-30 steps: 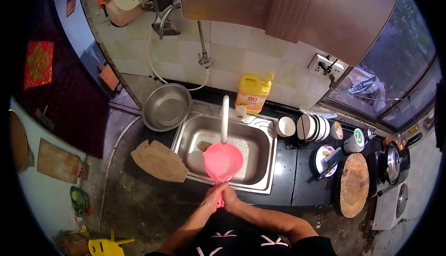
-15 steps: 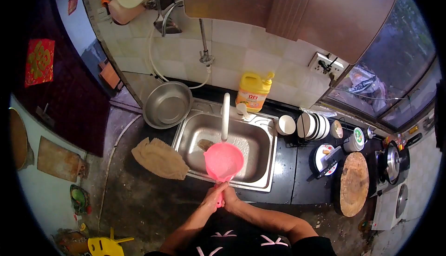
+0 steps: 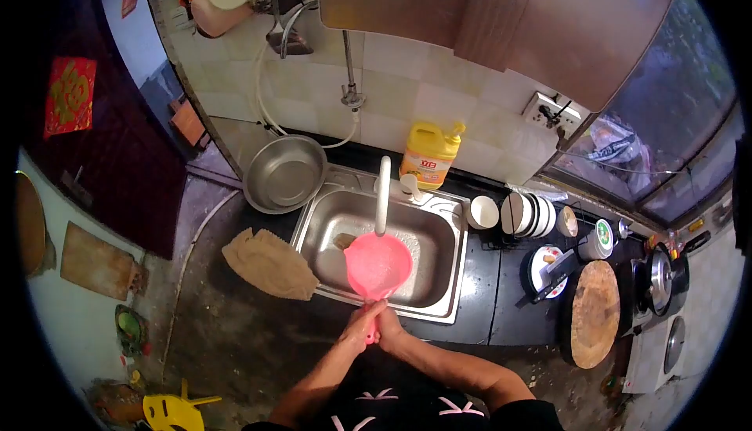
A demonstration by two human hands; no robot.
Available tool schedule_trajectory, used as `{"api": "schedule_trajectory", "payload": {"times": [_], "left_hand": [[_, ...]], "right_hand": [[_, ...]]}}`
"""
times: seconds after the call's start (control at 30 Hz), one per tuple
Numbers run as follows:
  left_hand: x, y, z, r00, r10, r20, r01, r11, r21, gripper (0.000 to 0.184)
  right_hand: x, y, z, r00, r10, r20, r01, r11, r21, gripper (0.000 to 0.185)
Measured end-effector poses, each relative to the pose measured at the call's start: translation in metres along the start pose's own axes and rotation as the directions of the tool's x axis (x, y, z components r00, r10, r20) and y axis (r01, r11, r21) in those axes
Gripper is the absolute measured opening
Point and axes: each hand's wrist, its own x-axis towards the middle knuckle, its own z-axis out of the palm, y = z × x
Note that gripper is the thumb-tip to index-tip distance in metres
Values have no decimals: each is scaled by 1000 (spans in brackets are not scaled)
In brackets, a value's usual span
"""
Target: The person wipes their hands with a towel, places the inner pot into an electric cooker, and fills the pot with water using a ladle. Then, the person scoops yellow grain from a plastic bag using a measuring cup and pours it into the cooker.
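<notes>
A pink plastic water scoop (image 3: 379, 263) is held over the front part of the steel sink (image 3: 317, 231), its bowl just under the end of the white faucet (image 3: 382, 196). Bubbly liquid seems to show inside the bowl. My left hand (image 3: 361, 324) is closed round the scoop's handle. My right hand (image 3: 389, 330) grips that handle from the other side, close against the left. In the basin, a small brownish thing (image 3: 345, 241) lies left of the scoop; its kind is unclear.
Left of the sink are a brown cloth (image 3: 269, 265) and a metal basin (image 3: 284, 175). Behind stands a yellow detergent jug (image 3: 428, 157). To the right are a white bowl (image 3: 482, 212), a dish rack (image 3: 529, 214), a knife (image 3: 550, 288) across a plate, and a round wooden chopping board (image 3: 595, 313).
The scoop's bowl has risen slightly in view, closer to the faucet. The camera view has shifted a little. Both hands keep their grip on the handle.
</notes>
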Motion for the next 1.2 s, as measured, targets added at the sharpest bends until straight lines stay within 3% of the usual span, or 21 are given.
{"api": "schedule_trajectory", "payload": {"times": [1.2], "left_hand": [[7, -7, -2, 1000, 1, -7, -1, 1000, 7, 42]], "right_hand": [[9, 5, -7, 1000, 10, -6, -10, 999, 37, 34]]}}
